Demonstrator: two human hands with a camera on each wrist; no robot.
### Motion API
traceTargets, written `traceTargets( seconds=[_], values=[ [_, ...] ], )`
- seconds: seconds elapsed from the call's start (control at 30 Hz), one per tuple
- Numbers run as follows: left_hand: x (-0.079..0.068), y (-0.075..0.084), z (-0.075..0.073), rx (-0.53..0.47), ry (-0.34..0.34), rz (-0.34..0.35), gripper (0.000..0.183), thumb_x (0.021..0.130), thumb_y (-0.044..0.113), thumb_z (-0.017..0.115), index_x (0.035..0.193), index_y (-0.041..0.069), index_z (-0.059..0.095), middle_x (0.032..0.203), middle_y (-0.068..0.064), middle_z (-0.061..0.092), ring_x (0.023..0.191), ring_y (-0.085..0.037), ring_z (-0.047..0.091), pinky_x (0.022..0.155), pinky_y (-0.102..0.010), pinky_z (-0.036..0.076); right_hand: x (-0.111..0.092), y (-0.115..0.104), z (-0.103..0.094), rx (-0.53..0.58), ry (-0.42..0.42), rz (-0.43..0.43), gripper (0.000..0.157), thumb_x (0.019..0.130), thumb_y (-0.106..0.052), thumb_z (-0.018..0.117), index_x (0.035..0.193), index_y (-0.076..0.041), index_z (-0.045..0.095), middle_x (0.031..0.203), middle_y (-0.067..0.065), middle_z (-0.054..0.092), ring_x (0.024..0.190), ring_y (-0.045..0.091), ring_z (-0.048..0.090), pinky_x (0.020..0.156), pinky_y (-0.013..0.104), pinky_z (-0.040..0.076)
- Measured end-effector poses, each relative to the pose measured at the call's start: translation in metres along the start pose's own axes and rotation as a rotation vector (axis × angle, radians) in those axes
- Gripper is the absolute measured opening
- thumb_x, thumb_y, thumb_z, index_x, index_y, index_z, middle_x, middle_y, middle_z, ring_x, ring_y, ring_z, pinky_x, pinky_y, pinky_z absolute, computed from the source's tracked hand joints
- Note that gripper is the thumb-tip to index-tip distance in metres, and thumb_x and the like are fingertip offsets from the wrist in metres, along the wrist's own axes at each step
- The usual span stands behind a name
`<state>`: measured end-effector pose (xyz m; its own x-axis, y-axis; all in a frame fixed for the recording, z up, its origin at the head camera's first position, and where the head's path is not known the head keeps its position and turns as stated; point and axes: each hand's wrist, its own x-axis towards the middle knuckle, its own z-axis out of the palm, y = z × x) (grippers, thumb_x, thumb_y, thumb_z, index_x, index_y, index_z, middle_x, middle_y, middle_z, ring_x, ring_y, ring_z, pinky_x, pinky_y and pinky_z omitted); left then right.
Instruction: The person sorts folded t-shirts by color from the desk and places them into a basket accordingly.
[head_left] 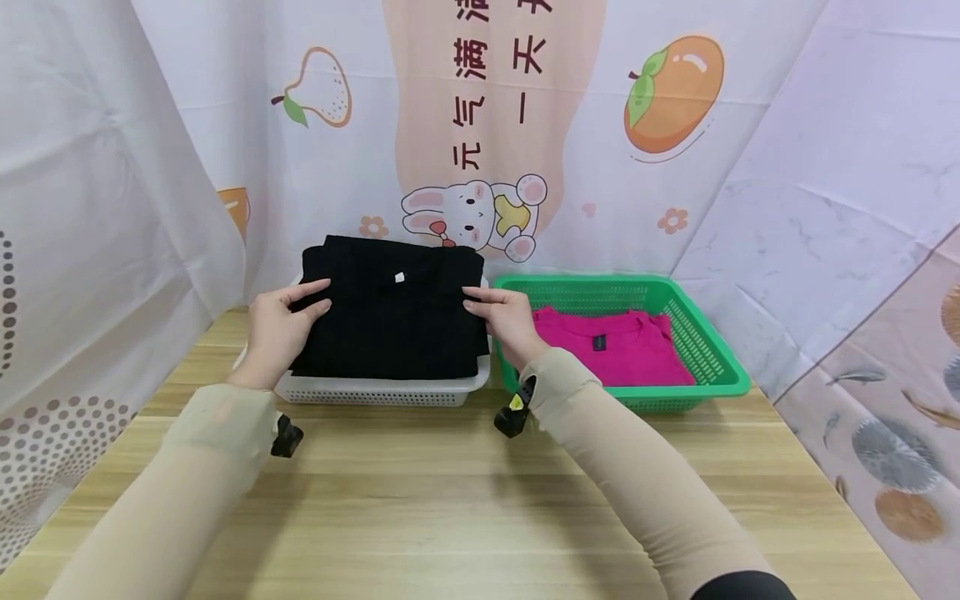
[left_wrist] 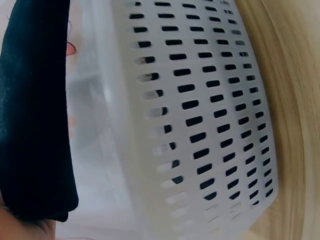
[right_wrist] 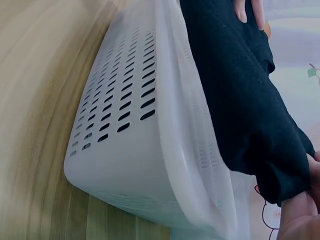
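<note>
Fingers of my left hand (head_left: 279,323) and right hand (head_left: 504,321) pinch the folded black shirt's (head_left: 393,312) side edges above the white basket (head_left: 378,390). Uneven grip could, I think, let folds sag open.

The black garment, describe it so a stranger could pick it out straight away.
On the wooden table stand two baskets. The black garment lies folded over the white basket, held by the left hand and right hand; the green basket holds a pink garment.
</note>
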<state>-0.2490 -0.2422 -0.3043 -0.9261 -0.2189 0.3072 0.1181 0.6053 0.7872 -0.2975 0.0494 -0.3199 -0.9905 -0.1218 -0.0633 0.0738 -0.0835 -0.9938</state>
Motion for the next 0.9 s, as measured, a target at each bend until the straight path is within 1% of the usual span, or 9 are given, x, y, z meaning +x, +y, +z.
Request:
traceTargets(
  seconds=[0.13, 0.2, 0.27, 0.33, 0.4, 0.5, 0.77, 0.83, 0.9],
  values=[
    [0.003, -0.002, 0.005, 0.026, -0.017, -0.05, 0.037, 0.095, 0.015, 0.066, 0.132, 0.011, 0.065, 0.146, -0.018, 0.051, 0.143, -0.034, 0.038, 0.116, -0.052, 0.033, 0.003, 0.003, 0.001, -0.017, -0.003, -0.002, 0.033, 0.094, -0.003, 0.064, 0.126, -0.007, 0.069, 0.135, 0.009, 0.06, 0.117, 0.026, 0.065, 0.101, 0.039, 0.052],
    [0.003, -0.003, 0.008, 0.023, -0.031, -0.088, 0.038, 0.096, 0.015, 0.065, 0.134, 0.012, 0.063, 0.149, -0.017, 0.048, 0.145, -0.034, 0.035, 0.117, -0.053, 0.031, 0.005, 0.005, 0.001, -0.033, -0.008, 0.003, 0.033, 0.094, -0.002, 0.063, 0.126, -0.007, 0.068, 0.136, 0.009, 0.06, 0.111, 0.022, 0.067, 0.097, 0.035, 0.054],
    [0.003, -0.004, 0.01, 0.017, -0.038, -0.117, 0.038, 0.097, 0.014, 0.064, 0.135, 0.012, 0.062, 0.15, -0.017, 0.046, 0.146, -0.033, 0.032, 0.117, -0.052, 0.031, 0.006, 0.008, 0.001, -0.048, -0.008, 0.011, 0.033, 0.095, -0.001, 0.061, 0.127, -0.007, 0.068, 0.137, 0.008, 0.06, 0.099, 0.014, 0.067, 0.088, 0.027, 0.056],
    [0.005, -0.005, 0.013, 0.012, -0.04, -0.138, 0.038, 0.097, 0.014, 0.063, 0.135, 0.013, 0.062, 0.151, -0.016, 0.046, 0.146, -0.032, 0.032, 0.117, -0.051, 0.031, 0.008, 0.011, 0.0, -0.061, 0.0, 0.011, 0.033, 0.096, 0.0, 0.06, 0.126, -0.007, 0.068, 0.137, 0.007, 0.06, 0.076, 0.007, 0.06, 0.073, 0.018, 0.051],
    [0.007, -0.005, 0.017, 0.023, -0.035, -0.137, 0.038, 0.097, 0.014, 0.063, 0.135, 0.013, 0.063, 0.15, -0.015, 0.047, 0.145, -0.031, 0.034, 0.117, -0.049, 0.032, 0.01, 0.012, 0.0, -0.068, 0.016, -0.002, 0.033, 0.096, 0.001, 0.059, 0.126, -0.007, 0.069, 0.136, 0.007, 0.06, 0.062, 0.004, 0.049, 0.062, 0.016, 0.042],
    [0.012, -0.007, 0.02, 0.04, -0.016, -0.13, 0.036, 0.096, 0.014, 0.064, 0.133, 0.014, 0.064, 0.148, -0.015, 0.05, 0.143, -0.031, 0.038, 0.117, -0.048, 0.033, 0.014, 0.013, 0.001, -0.073, 0.03, -0.026, 0.032, 0.096, 0.001, 0.058, 0.125, -0.005, 0.069, 0.135, 0.008, 0.06, 0.052, 0.006, 0.033, 0.054, 0.017, 0.032],
    [0.018, -0.011, 0.024, 0.065, -0.018, -0.144, 0.036, 0.096, 0.012, 0.064, 0.132, 0.013, 0.065, 0.146, -0.016, 0.052, 0.142, -0.033, 0.04, 0.116, -0.048, 0.034, 0.02, 0.017, 0.006, -0.084, 0.061, -0.013, 0.031, 0.094, 0.003, 0.059, 0.123, -0.004, 0.069, 0.126, 0.011, 0.064, 0.047, 0.005, 0.025, 0.05, 0.017, 0.027],
    [0.017, -0.012, 0.024, 0.074, -0.017, -0.152, 0.036, 0.096, 0.011, 0.064, 0.132, 0.013, 0.065, 0.145, -0.016, 0.053, 0.142, -0.034, 0.041, 0.116, -0.048, 0.033, 0.019, 0.018, 0.007, -0.091, 0.061, -0.007, 0.031, 0.094, 0.003, 0.059, 0.123, -0.003, 0.069, 0.125, 0.013, 0.065, 0.05, 0.003, 0.032, 0.053, 0.016, 0.031],
    [0.017, -0.013, 0.024, 0.077, -0.016, -0.163, 0.036, 0.096, 0.011, 0.063, 0.133, 0.013, 0.065, 0.146, -0.015, 0.053, 0.142, -0.034, 0.04, 0.116, -0.048, 0.033, 0.018, 0.019, 0.008, -0.097, 0.057, -0.008, 0.031, 0.094, 0.004, 0.059, 0.123, -0.002, 0.07, 0.121, 0.009, 0.066, 0.056, 0.001, 0.042, 0.057, 0.014, 0.038]
  ],
)
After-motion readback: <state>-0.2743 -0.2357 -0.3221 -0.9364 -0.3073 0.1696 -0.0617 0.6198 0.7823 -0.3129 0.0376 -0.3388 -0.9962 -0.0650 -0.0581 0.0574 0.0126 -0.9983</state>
